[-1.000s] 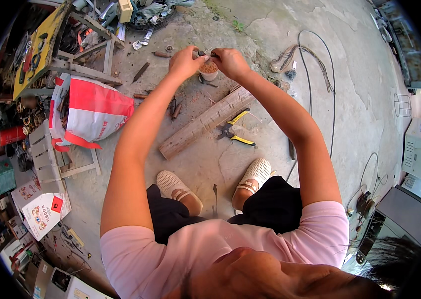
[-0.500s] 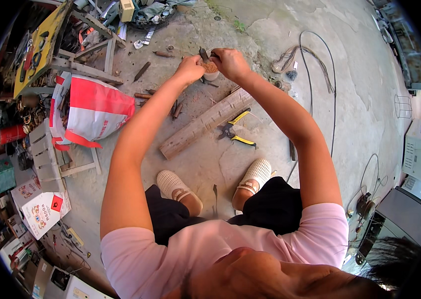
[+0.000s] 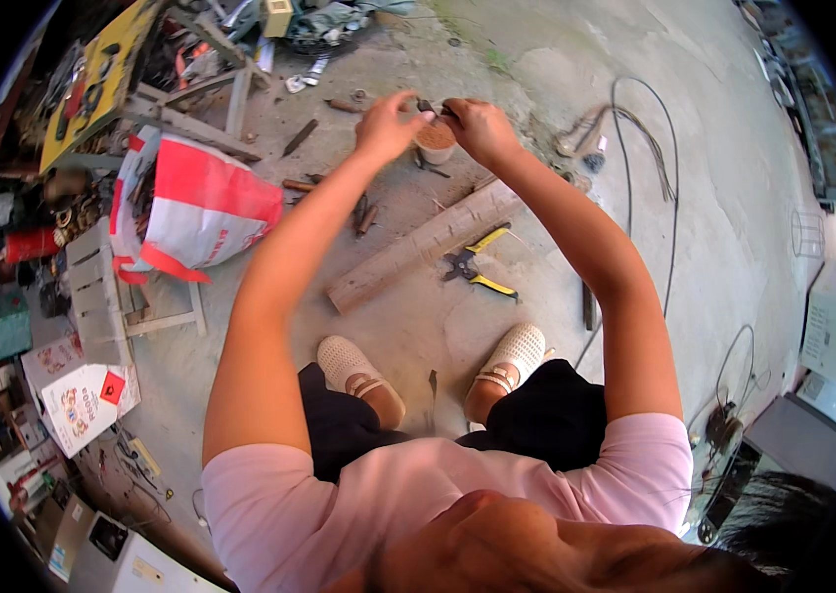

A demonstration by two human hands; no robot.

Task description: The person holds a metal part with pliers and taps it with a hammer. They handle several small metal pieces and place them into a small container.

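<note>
My left hand (image 3: 386, 128) is just left of a small pale cup (image 3: 435, 155), thumb and forefinger spread apart with nothing seen between them. Brown, crumbly material (image 3: 436, 136) fills the cup to near its rim. My right hand (image 3: 483, 132) is closed at the cup's far right side, its fingertips pinched on a small dark thing I cannot make out. A dark, blunt piece (image 3: 425, 106) stands beyond the cup, between the two hands; its lower end is hidden.
A wooden log (image 3: 418, 247) lies on the concrete, with yellow-handled pliers (image 3: 477, 265) beside it. A red and white bag (image 3: 210, 203) leans at the left, near several rusty metal pieces (image 3: 366, 217). Cables (image 3: 670, 158) loop at the right.
My left hand has let go near the cup and drawn back to the left, its fingers spreading. My right hand stays at the cup. The whole view has shifted slightly.
</note>
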